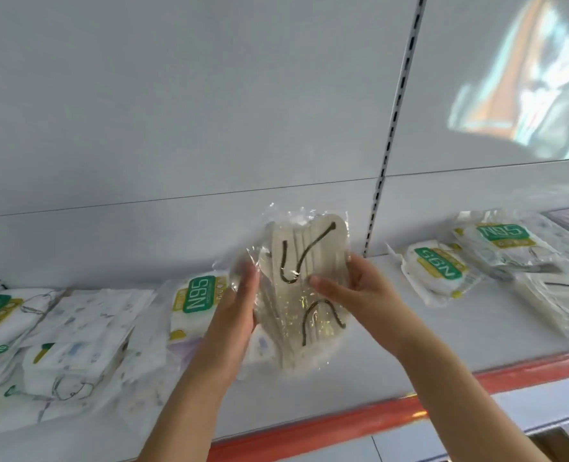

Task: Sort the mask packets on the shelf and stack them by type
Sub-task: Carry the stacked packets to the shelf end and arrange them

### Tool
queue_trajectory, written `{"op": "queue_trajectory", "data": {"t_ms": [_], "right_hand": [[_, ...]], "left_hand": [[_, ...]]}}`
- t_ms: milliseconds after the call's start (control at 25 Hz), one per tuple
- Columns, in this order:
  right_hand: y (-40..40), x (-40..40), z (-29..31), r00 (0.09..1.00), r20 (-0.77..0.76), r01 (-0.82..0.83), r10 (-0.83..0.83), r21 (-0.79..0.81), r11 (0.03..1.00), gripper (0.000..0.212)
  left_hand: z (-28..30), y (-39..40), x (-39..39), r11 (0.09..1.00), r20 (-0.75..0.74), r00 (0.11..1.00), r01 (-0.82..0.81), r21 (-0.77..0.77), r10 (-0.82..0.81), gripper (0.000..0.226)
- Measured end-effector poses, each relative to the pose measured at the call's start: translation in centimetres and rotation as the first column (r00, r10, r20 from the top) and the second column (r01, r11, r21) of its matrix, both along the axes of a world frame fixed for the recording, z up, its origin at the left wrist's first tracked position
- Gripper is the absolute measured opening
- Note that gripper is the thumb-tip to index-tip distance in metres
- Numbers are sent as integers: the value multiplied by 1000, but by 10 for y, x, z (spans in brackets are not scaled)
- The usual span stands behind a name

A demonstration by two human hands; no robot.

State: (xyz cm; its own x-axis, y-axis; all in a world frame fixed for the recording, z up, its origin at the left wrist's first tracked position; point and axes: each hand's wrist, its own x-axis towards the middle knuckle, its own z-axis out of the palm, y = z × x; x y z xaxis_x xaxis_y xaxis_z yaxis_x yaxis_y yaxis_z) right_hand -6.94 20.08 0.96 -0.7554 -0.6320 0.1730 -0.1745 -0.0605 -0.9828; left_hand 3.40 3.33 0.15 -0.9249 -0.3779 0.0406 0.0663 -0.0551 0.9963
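Fingers [323, 284] on clear mask packet [305, 295] edges, above shelf [443, 335].

Cream packet [305, 295], seemingly dark-looped.

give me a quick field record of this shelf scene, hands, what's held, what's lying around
held item: clear packet of beige masks, dark ear loops, lifted above the shelf
left hand: holds the packet's left edge
right hand: grips its right side, thumb on front
shelf left: N95 packet, printed packets
shelf right: N95 packets, beige packets
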Motion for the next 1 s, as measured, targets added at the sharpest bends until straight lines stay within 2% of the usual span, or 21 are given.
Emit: {"op": "queue_trajectory", "data": {"t_ms": [40,120,160,240,320,360,440,520,600,680,760,840,920,1000], "right_hand": [[-7,5,-11,999,-17,35,-35,4,999,23],[-6,10,-23,995,1,95,-95,-47,994,39],[-2,10,-24,995,44,89,-84,-117,989,48],[13,9,-17,993,117,7,24,-255,967,64],[26,7,-8,993,53,-87,103,-247,965,71],[29,5,-4,991,33,-119,127,-192,974,70],[32,1,-4,990,30,-134,137,-76,988,53],[35,0,-3,998,50,-31,33,-48,998,32],[43,1,1,986,119,135,-117,-162,977,21],[58,0,4,942,261,293,-209,-344,892,17],[78,-2,4,894,374,405,-248,-433,805,17],[104,-7,1,822,482,530,-302,-455,716,27],[137,-17,-4,757,574,618,-312,-476,626,32],[171,-34,-8,723,631,653,-280,-493,575,25]], "left_hand": [[-6,4,-3,1000,16,1000,23,-17,-23,83],[-13,10,-6,977,39,998,53,-205,-46,74],[-14,12,-6,968,21,1000,26,-251,-21,52],[-7,21,-8,980,-111,993,22,-198,-45,7],[-4,25,-9,965,-101,979,151,-216,-176,28],[-10,26,-11,945,-27,975,207,-252,-221,32],[-22,33,-14,917,134,973,222,-332,-187,25],[-31,42,-19,925,190,978,148,-349,-85,15],[-32,52,-26,942,165,983,123,-311,-74,13],[-28,66,-32,953,142,981,167,-251,-134,34],[-29,83,-41,944,147,962,259,-206,-232,56],[-31,107,-52,929,169,939,328,-171,-300,53],[-30,135,-67,940,160,938,326,-104,-308,46],[-33,164,-85,970,163,956,236,62,-243,64]]}}
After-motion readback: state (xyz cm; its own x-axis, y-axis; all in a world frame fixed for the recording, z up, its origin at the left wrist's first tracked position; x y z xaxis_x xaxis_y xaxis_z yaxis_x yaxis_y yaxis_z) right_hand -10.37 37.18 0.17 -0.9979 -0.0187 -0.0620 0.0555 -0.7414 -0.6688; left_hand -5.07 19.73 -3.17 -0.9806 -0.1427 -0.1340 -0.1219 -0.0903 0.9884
